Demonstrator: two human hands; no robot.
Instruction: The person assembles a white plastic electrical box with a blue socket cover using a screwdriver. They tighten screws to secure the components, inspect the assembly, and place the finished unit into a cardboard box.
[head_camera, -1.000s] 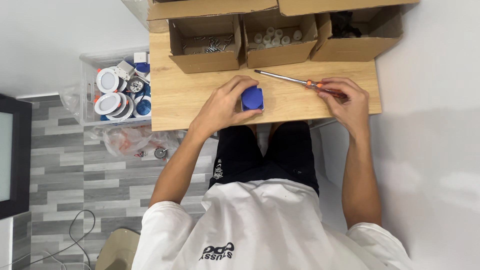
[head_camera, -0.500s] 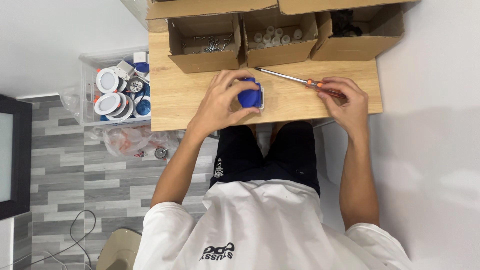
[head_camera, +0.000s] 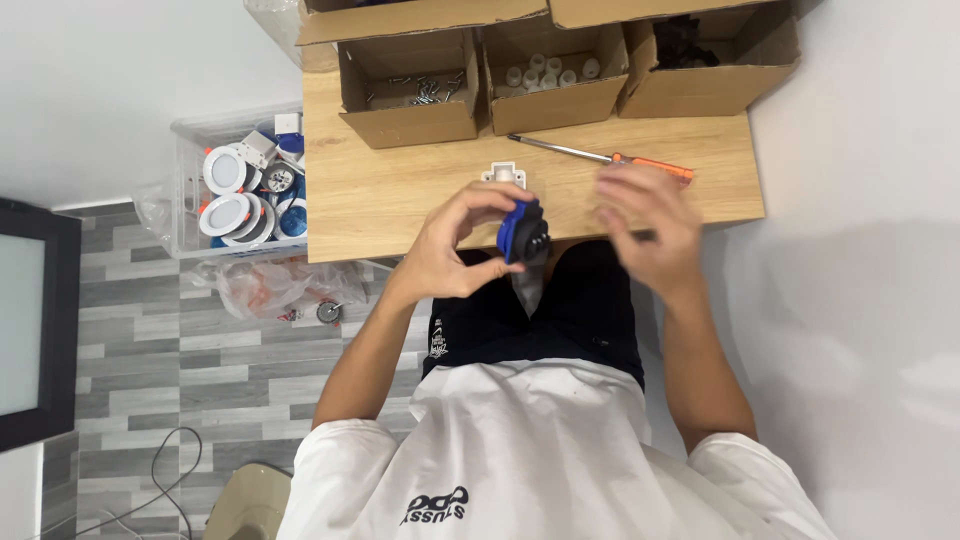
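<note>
Blue-and-black round fitting (head_camera: 523, 233), tilted sideways

Person, seated, seen from above
White short-sleeved T-shirt with black chest print; black shorts bearing a small white emblem.

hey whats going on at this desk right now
A person sits at a wooden desk. Their left hand holds a small blue and black part up off the edge of the desk. The right hand is open and empty, blurred, just below an orange-handled screwdriver lying on the desk. Three open cardboard boxes sit along the far side.
</note>
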